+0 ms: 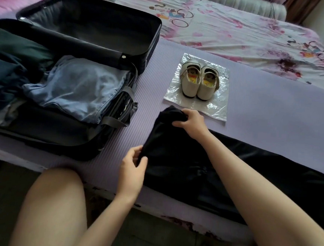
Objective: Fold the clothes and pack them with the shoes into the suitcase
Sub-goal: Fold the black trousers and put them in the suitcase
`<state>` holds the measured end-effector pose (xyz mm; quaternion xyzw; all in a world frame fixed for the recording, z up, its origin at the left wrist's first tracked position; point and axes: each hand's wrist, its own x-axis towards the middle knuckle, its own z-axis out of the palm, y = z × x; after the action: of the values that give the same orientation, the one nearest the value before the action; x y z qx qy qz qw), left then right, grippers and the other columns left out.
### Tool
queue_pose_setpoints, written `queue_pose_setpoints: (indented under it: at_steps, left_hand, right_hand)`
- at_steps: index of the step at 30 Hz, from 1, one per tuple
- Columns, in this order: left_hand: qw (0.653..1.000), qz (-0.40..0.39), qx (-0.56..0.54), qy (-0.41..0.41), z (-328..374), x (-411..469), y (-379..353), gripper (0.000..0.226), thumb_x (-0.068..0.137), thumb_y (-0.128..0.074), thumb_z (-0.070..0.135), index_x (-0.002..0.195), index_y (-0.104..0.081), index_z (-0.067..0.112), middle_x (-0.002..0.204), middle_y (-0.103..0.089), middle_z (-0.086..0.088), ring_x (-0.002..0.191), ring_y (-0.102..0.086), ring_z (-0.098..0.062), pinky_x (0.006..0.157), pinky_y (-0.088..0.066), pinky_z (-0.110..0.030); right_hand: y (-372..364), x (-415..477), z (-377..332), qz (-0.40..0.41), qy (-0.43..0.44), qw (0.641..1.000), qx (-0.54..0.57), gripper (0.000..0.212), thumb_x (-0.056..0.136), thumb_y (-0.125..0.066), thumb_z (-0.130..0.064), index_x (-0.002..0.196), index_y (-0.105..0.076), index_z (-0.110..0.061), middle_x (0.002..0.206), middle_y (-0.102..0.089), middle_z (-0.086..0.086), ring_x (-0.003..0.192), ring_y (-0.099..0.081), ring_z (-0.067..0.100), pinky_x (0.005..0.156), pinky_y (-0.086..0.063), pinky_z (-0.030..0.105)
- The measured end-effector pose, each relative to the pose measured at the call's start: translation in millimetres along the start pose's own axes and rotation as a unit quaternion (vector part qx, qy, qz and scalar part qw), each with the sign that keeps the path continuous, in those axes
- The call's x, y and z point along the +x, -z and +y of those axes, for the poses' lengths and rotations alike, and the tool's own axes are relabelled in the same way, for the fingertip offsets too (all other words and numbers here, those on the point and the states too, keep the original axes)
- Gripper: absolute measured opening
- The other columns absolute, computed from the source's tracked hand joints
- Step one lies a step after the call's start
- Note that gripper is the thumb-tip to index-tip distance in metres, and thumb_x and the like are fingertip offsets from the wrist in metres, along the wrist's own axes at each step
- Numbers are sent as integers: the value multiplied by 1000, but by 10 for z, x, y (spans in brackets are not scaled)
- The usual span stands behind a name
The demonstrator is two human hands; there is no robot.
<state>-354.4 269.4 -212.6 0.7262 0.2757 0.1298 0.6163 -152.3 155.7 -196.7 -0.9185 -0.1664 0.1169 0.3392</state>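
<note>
Left hand (132, 171), right hand (191, 123): fingers are pinched onto one garment (183, 164), cut off rightward; two shoes (197, 82), one suitcase (48, 135).

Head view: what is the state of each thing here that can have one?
suitcase, open, lying flat, partly packed.
light blue garment, folded, inside the suitcase.
white shoes, paired, upright on a plastic bag, not packed.
black garment, lying long on the mat, one end in both hands.
left hand, grips the black garment.
right hand, grips the black garment.
</note>
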Motion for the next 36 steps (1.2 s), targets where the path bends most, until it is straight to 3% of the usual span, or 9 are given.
queue_pose_setpoints:
  at_steps: [3, 6, 9, 11, 17, 21, 23, 29, 36]
  left_hand:
    - [993, 43, 108, -26, 16, 228, 102, 34, 90, -54, 4, 124, -53, 12, 111, -59, 0, 106, -54, -16, 88, -39, -18]
    - [957, 52, 269, -91, -79, 289, 133, 48, 87, -60, 8, 133, -47, 13, 130, -47, -8, 122, -38, -25, 106, -32, -37]
    - [921, -44, 325, -209, -167, 224, 118, 47, 85, -66, 17, 130, -53, 21, 132, -49, -1, 125, -39, -19, 107, -31, -35]
    - [895, -127, 358, -236, -239, 174, 86, 51, 83, -69, 28, 131, -53, 26, 132, -51, 6, 126, -42, -14, 109, -28, -34]
    - [875, -139, 399, -235, -367, 196, 74, 43, 77, -74, 24, 119, -63, 26, 112, -58, 9, 109, -52, -14, 98, -42, -34]
    - [860, -191, 437, -184, -291, 207, 54, 43, 88, -54, 49, 127, -56, 30, 128, -46, 10, 123, -37, -11, 107, -30, -32]
    - [849, -223, 457, -143, -251, 240, 41, 52, 89, -40, 61, 129, -54, 33, 131, -40, 14, 126, -32, -9, 107, -28, -31]
    - [864, -167, 447, -161, -10, 270, -152, 31, 97, -45, 38, 118, -63, 24, 117, -56, 7, 114, -45, -12, 90, -42, -29]
    - [903, -173, 333, -210, 304, -49, -948, 21, 95, -52, 26, 109, -67, 21, 109, -60, 8, 107, -54, -12, 85, -47, -30]
  right_hand:
    - [-189, 117, -233, 25, 15, 997, -64, 48, 78, -74, -33, 120, -58, -16, 120, -60, 4, 117, -47, 23, 103, -25, 33]
    - [-269, -19, -216, 14, 19, 996, -83, 71, 82, -70, -38, 142, -37, -18, 142, -39, 2, 132, -31, 23, 111, -16, 35]
    - [-202, -429, -18, 48, 46, 993, -93, 63, 84, -68, -37, 139, -44, -19, 145, -39, 0, 133, -31, 22, 110, -17, 33]
    - [-148, -789, 176, 89, 33, 992, -86, 55, 84, -68, -36, 134, -51, -19, 138, -46, 0, 127, -36, 21, 107, -23, 30]
    - [-255, -1212, 404, 100, -93, 988, 66, 66, 87, -66, -35, 144, -36, -19, 135, -37, 2, 128, -33, 18, 106, -30, 24]
    - [-484, -1175, 413, 83, -110, 980, -144, 67, 97, -44, -44, 152, -13, -22, 150, -21, 4, 132, -25, 23, 110, -24, 33]
    - [-482, -1167, 422, 68, -121, 978, -155, 66, 98, -40, -46, 152, -10, -23, 153, -17, 3, 134, -22, 24, 110, -21, 34]
    - [4, -1442, 598, 92, -129, 987, 29, 56, 95, -52, -39, 146, -35, -24, 149, -32, -4, 136, -23, 18, 109, -17, 33]
    - [955, -2208, 1445, 240, -201, 947, 67, 40, 90, -62, -17, 130, -55, -17, 131, -55, 2, 127, -34, 21, 109, -25, 33]
